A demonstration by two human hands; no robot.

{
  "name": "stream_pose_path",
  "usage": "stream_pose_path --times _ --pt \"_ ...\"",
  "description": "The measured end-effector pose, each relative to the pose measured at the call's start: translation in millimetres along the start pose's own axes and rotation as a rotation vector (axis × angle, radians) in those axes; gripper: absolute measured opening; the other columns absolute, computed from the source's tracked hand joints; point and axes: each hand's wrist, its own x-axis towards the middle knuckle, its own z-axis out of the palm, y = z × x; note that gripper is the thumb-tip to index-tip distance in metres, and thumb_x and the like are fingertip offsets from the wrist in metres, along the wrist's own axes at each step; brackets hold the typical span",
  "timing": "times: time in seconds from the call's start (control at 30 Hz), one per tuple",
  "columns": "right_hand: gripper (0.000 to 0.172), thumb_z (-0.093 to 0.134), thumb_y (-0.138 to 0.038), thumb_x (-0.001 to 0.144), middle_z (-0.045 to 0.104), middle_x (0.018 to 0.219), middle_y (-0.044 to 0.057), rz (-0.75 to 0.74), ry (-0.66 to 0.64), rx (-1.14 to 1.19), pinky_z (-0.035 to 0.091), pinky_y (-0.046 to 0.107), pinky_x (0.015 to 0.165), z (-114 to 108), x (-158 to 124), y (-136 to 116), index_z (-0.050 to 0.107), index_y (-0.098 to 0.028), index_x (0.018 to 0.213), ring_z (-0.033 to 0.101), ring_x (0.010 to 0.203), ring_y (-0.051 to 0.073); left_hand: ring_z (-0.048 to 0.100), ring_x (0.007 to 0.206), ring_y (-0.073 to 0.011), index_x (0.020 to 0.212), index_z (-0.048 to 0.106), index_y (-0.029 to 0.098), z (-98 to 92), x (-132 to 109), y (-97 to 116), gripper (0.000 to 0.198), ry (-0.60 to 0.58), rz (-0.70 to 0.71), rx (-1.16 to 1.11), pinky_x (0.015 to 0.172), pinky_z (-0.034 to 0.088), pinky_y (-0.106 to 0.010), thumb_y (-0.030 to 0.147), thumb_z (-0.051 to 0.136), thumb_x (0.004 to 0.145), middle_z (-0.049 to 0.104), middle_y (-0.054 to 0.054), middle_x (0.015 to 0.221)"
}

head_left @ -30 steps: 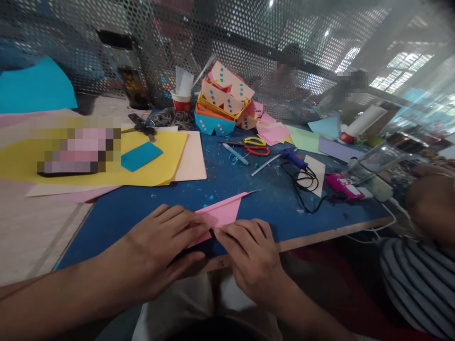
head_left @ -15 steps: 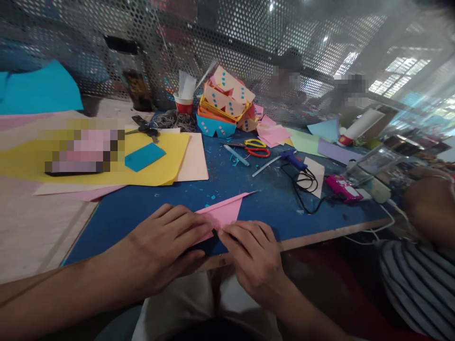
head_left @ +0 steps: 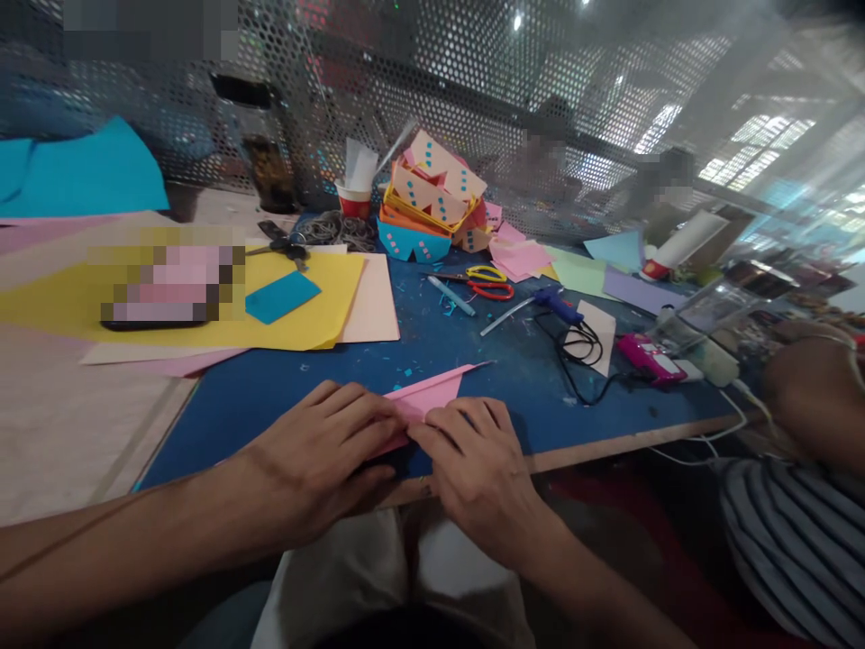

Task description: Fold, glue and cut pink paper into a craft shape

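Note:
A sheet of pink paper [head_left: 432,393] lies at the near edge of the blue table, its far edge rolled into a narrow tube. A thin pointed tip sticks out of the tube's right end; the rest of that thin piece is hidden. My left hand [head_left: 331,437] presses on the paper's left part, fingers closed over it and thumb below. Closed around the paper's near edge, my right hand [head_left: 477,460] has its fingertips beside those of the left. Both hands hide much of the sheet.
Beyond the hands lie scissors [head_left: 491,283], a light blue pen [head_left: 451,296] and a blue glue gun [head_left: 559,306] with a black cord. Paper masks [head_left: 414,243] are stacked at the back. Yellow paper [head_left: 338,288] lies left. A person in a striped shirt [head_left: 790,541] sits right.
My right hand has moved slightly up and left, over more of the pink paper's near edge. The left fingers have shifted a little. The paper stays in nearly the same place.

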Motion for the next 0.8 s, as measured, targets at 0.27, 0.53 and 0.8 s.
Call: stream_pose_path --times 0.27,0.53,0.8 --pt "0.025 0.052 -0.011 0.105 0.074 0.115 0.004 -0.019 0.024 0.042 0.039 0.041 0.096 -3 -7 5 0.066 -0.019 0.124 0.057 0.108 0.022 0.061 0.102 -0.0272 0.117 0.067 0.016 -1.2 0 3 0.019 0.005 0.007 0.025 0.083 0.041 -0.044 0.022 0.055 0.104 0.074 -0.012 0.122" --pt "0.031 0.045 -0.008 0.106 0.074 0.124 0.005 -0.021 0.065 0.080 0.040 0.041 0.095 0 -16 7 0.066 -0.017 0.127 0.059 0.109 0.021 0.064 0.102 -0.0265 0.121 0.069 0.018 4.0 -2 0 0.023 0.037 0.012 0.049 0.083 0.044 -0.042 0.023 0.059 0.101 0.075 -0.012 0.122" --pt "0.027 0.047 -0.010 0.106 0.074 0.120 0.005 -0.021 0.062 0.080 0.040 0.042 0.094 1 -11 7 0.066 -0.018 0.124 0.059 0.107 0.022 0.064 0.098 -0.0268 0.115 0.069 0.017 2.4 1 2 0.019 0.019 0.014 0.078 0.082 0.042 -0.042 0.026 0.058 0.103 0.075 -0.012 0.119"
